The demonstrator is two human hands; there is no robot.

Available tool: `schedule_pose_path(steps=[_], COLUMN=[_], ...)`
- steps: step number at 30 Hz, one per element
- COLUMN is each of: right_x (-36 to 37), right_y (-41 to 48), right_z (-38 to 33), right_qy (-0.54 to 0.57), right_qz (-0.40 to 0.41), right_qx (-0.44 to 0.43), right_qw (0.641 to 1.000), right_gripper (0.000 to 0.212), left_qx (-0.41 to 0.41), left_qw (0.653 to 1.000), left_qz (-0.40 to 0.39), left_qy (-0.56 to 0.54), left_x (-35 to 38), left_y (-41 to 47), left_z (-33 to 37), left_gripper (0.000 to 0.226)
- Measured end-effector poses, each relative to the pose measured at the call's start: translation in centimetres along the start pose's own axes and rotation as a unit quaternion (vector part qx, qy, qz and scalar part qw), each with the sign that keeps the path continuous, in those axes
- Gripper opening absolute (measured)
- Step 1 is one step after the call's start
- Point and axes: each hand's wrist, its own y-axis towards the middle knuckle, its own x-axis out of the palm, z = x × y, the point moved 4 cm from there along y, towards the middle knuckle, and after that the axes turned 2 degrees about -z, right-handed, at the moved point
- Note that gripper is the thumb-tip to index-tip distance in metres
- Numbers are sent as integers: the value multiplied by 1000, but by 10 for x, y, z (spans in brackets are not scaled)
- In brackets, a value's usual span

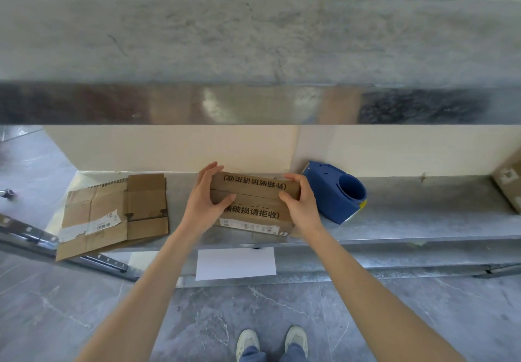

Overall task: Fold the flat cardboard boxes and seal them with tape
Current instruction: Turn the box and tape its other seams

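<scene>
A small brown cardboard box [253, 196] with black printed characters stands on the lower metal shelf [408, 215], its two top flaps folded down and meeting along a middle seam. My left hand [204, 199] grips the box's left end, thumb on the top flaps. Its right end is gripped by my right hand [300, 202], fingers curled over the far edge. To the right of the box a blue tape dispenser [335, 191] rests on the shelf, close to my right hand. A flattened cardboard box [112, 213] lies on the shelf to the left.
An upper metal shelf [253, 51] overhangs the work area. At the far right edge stands another cardboard box [509, 184]. A white sheet [235, 263] hangs on the shelf's front edge. Below is grey stone floor [84, 305] with my shoes [272, 339].
</scene>
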Motion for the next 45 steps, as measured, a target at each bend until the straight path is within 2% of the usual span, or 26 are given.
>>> schedule_pose_path(steps=[2,5,8,12,15,17,20,24,28,31,35,42,45], right_x=[-6,-10,-17,-43,-75,-96,-113,-115,-118,-117,-119,-119,-118], right_y=[-1,-3,1,9,19,27,33,36,43,41,49,75,79], right_z=[-3,-9,-16,-28,-28,-21,-8,13,19,25,30,23,22], right_qy=[-58,-142,-192,-254,-328,-413,-475,-466,-468,-443,-417,-374,-323], right_qz=[-11,-34,-74,-83,-52,-39,-61,-163,-197,-253,-273,-307,-342], right_qx=[-23,-53,-68,-134,-164,-155,-129,-105,-111,-108,-95,-13,18], right_qw=[998,988,976,954,929,897,868,863,854,853,862,875,882], right_gripper=[27,23,18,5,17,27,45,68,82,84,84,87,91], left_qx=[-2,-29,-55,-40,-48,-57,-86,-136,-153,-166,-171,-180,-178], left_qw=[999,991,983,964,949,941,931,931,924,917,913,909,911], left_qz=[10,68,109,153,153,147,144,184,248,261,269,272,268], left_qy=[38,110,136,216,272,298,323,284,248,252,254,258,259], left_x=[-4,-9,-6,2,11,18,30,49,68,83,94,92,93], left_y=[4,2,-4,-10,-14,-16,-20,-33,-59,-83,-108,-123,-122], left_z=[-3,-2,5,22,35,44,58,81,104,119,133,142,145], left_gripper=[66,58,49,29,25,29,38,44,38,37,33,33,31])
